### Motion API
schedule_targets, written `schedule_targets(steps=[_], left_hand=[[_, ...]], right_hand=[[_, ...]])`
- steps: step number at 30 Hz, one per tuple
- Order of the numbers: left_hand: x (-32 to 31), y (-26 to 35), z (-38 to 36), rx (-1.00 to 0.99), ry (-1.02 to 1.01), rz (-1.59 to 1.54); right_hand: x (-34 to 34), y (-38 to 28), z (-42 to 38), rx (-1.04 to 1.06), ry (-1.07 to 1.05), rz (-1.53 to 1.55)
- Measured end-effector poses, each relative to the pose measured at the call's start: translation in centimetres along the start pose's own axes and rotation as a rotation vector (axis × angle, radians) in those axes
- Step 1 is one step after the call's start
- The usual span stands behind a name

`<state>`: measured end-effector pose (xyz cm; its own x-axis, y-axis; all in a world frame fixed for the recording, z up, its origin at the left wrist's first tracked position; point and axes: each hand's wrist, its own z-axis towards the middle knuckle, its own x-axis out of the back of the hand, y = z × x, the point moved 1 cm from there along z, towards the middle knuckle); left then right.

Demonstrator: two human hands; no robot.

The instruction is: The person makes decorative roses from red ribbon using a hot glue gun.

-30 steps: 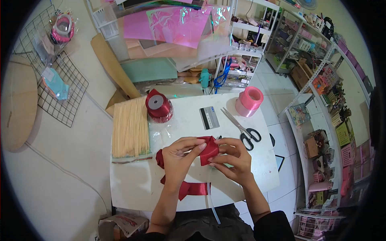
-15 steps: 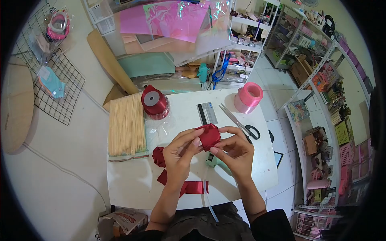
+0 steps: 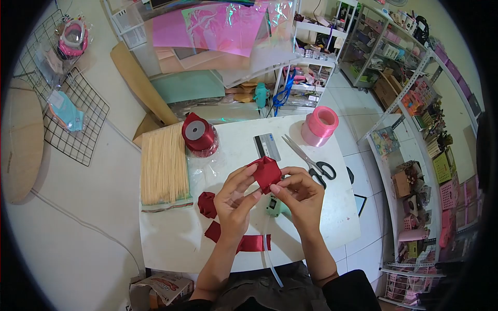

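Note:
Between both hands, above the white table, is a red satin ribbon rose (image 3: pixel 267 174) with folded edges. My left hand (image 3: pixel 234 199) grips its left side with fingers and thumb. My right hand (image 3: pixel 300 196) pinches its lower right edge. A second red ribbon rose (image 3: pixel 207 205) lies on the table left of my left hand. Loose strips of red ribbon (image 3: pixel 254 242) lie below, partly hidden by my left forearm. Under my hands is a green glue gun (image 3: pixel 274 206), partly covered, with a clear glue stick (image 3: pixel 270 262) reaching toward the table's front edge.
On the white table (image 3: pixel 171 238) stand a red ribbon spool (image 3: pixel 197 132) and pink ribbon rolls (image 3: pixel 319 127). A pack of wooden skewers (image 3: pixel 164 168) lies at the left. Scissors (image 3: pixel 311 160) and a grey card (image 3: pixel 267 147) lie beyond my hands. Shelves (image 3: pixel 410 155) line the right.
The held ribbon rose has tilted and shifted slightly left and up. My left thumb has moved down from its face toward the lower edge.

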<state>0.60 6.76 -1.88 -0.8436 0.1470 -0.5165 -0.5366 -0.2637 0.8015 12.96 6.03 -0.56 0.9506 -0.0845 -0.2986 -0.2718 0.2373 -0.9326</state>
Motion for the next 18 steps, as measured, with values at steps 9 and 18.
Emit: schedule_targets(steps=[9,18], left_hand=[[-0.4,0.0,0.0,0.023,0.009,0.110],[0.1,-0.4,0.2,0.005,0.023,0.112]], right_hand=[[-0.4,0.8,0.2,0.082,0.060,-0.094],[-0.8,0.5,-0.1,-0.041,0.059,-0.069]])
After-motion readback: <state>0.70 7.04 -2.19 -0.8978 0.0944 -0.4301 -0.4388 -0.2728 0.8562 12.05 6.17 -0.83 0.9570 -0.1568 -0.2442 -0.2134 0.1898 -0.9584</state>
